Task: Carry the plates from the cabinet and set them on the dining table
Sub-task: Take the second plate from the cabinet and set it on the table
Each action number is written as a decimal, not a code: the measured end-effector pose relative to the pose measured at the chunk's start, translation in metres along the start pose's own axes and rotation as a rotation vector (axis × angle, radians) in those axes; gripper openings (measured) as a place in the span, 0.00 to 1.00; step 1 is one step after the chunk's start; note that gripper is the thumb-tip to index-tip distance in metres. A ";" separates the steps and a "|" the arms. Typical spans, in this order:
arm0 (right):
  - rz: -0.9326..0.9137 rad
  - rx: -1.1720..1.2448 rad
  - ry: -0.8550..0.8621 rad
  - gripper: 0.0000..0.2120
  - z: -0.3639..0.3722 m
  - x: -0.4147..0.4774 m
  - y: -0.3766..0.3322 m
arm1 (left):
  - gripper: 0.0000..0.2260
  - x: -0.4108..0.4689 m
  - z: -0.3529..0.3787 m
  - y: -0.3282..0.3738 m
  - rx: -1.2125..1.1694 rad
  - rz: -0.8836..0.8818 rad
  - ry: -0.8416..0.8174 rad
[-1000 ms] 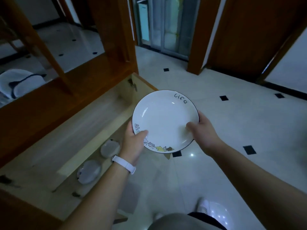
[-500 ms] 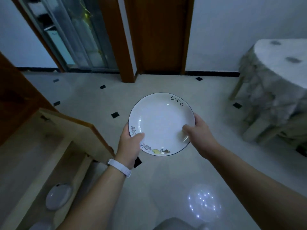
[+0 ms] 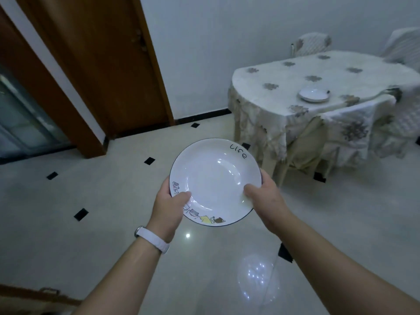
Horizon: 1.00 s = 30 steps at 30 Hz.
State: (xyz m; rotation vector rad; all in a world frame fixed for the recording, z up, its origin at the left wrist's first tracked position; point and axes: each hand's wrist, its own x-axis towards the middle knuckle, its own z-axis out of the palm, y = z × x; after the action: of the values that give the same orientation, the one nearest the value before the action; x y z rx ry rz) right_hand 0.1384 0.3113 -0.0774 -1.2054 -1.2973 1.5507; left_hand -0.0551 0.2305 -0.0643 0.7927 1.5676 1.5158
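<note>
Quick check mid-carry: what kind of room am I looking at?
Probably a home dining room: a table under a white floral tablecloth, a small white plate set on it, cloth-covered chairs behind, glossy tiled floor.

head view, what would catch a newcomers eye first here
The eye lands first on the white plate at the centre, with "life" written on its rim and small drawings along its near edge. The left hand and right hand grip it over the pale tiled floor. Next comes the dining table at the upper right under a flowered cloth, where a second plate already sits.
</note>
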 end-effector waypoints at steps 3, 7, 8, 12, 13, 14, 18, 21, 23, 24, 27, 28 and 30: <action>0.008 0.029 0.069 0.22 -0.037 0.006 -0.004 | 0.17 0.012 0.040 0.002 0.010 -0.002 -0.065; -0.003 0.052 0.176 0.22 -0.078 0.010 -0.010 | 0.18 0.029 0.088 0.004 0.010 -0.022 -0.167; -0.003 0.054 0.200 0.23 -0.088 0.013 -0.009 | 0.18 0.035 0.099 0.003 0.019 -0.030 -0.189; 0.022 0.053 0.309 0.23 -0.119 0.026 -0.004 | 0.19 0.064 0.137 -0.002 0.054 -0.052 -0.287; 0.029 0.045 0.327 0.23 -0.126 0.031 -0.003 | 0.19 0.072 0.146 -0.003 0.071 -0.052 -0.315; 0.035 0.041 0.342 0.23 -0.131 0.037 -0.002 | 0.19 0.082 0.154 -0.003 0.092 -0.055 -0.336; 0.051 0.055 0.416 0.23 -0.150 0.073 -0.005 | 0.18 0.129 0.190 -0.001 0.096 -0.080 -0.425; 0.068 0.092 0.500 0.23 -0.163 0.109 -0.010 | 0.18 0.169 0.222 0.000 0.074 -0.080 -0.478; 0.075 0.095 0.557 0.23 -0.172 0.136 -0.015 | 0.19 0.199 0.244 0.000 0.057 -0.089 -0.524; 0.072 0.088 0.578 0.23 -0.175 0.151 -0.018 | 0.19 0.215 0.253 0.001 0.058 -0.091 -0.545; 0.068 0.070 0.622 0.24 -0.183 0.189 -0.031 | 0.20 0.260 0.281 0.005 0.032 -0.123 -0.596; 0.066 0.064 0.632 0.24 -0.187 0.200 -0.035 | 0.20 0.272 0.290 0.007 0.022 -0.132 -0.613; 0.062 0.055 0.659 0.25 -0.196 0.221 -0.042 | 0.21 0.295 0.309 0.010 0.013 -0.148 -0.652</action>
State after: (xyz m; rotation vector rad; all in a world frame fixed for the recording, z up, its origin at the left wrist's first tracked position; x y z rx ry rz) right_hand 0.2702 0.5788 -0.0833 -1.5543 -0.7813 1.0722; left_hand 0.0698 0.6395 -0.0786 1.0249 1.1145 0.9953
